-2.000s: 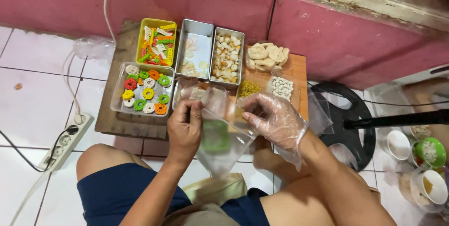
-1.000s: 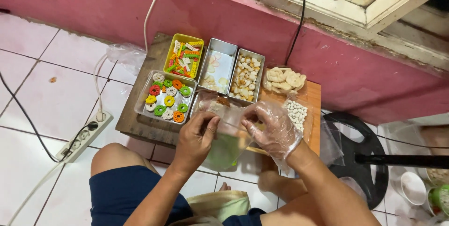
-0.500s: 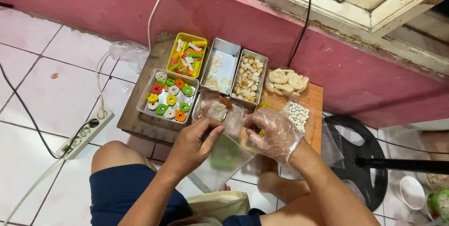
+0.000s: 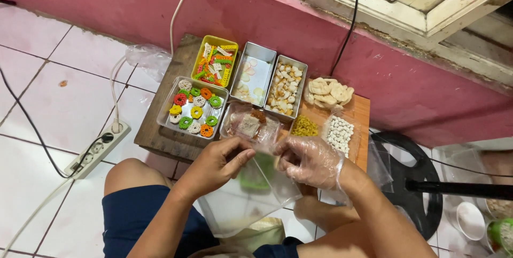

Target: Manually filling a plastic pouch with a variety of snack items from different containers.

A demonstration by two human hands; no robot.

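My left hand (image 4: pixel 214 164) is bare and pinches the top edge of a clear plastic bag (image 4: pixel 240 202). My right hand (image 4: pixel 310 160), in a thin clear glove, grips the same bag's opening from the other side. Green pieces (image 4: pixel 255 175) show through the bag, which hangs over my lap. Just beyond my hands lies a low wooden board (image 4: pixel 160 138) with metal trays of snacks: coloured ring crackers (image 4: pixel 193 108), mixed coloured sticks in a yellow tray (image 4: pixel 215 64), and pale pieces (image 4: pixel 286 87).
A white power strip (image 4: pixel 96 148) with cables lies on the tiled floor at left. A black round stand base (image 4: pixel 409 183) sits at right, with small bowls (image 4: pixel 470 220) beyond. A pink wall rises behind the board. A crumpled plastic bag (image 4: pixel 147 57) lies at the board's left corner.
The camera tilted and shifted left. Both hands stayed on the bag, drawing closer together at its opening; the bag dropped lower over my lap.
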